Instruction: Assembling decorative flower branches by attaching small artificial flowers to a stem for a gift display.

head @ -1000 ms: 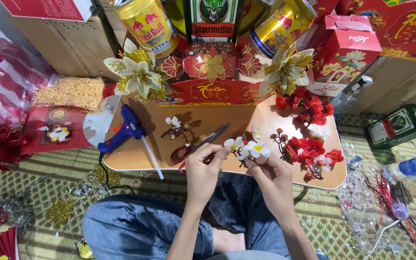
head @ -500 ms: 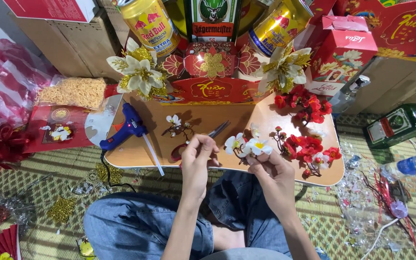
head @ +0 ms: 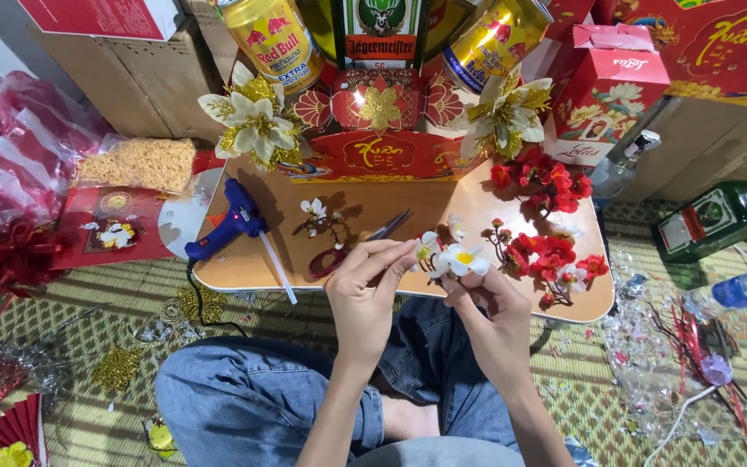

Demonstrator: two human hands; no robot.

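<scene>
A: What did each hand have at that moment?

B: The right hand (head: pixel 496 322) was closed around a sprig of white artificial flowers (head: pixel 453 257), gripping it low on the stem. The left hand (head: pixel 365 298) had its fingers narrowed to a pinch at one of the blossoms. The sprig sat between the two hands, just above the near edge of the low wooden table (head: pixel 408 203).

A: And around them?

B: A blue glue gun (head: pixel 226 227) lay on the left of the table with its nozzle pointing to the near side, scissors (head: pixel 365 242) lay just beyond the left hand, and red flower sprigs (head: pixel 551 255) lay to the right.

A: What might have gone wrong?

B: Likely a petal pulling off if the pinch tugged too hard against the other hand's grip. The sprig was over the table's edge, so a slip would probably have dropped it into the person's lap. The glue gun's cord (head: pixel 196 298) hung off the near edge, and a knee could have snagged it.
</scene>
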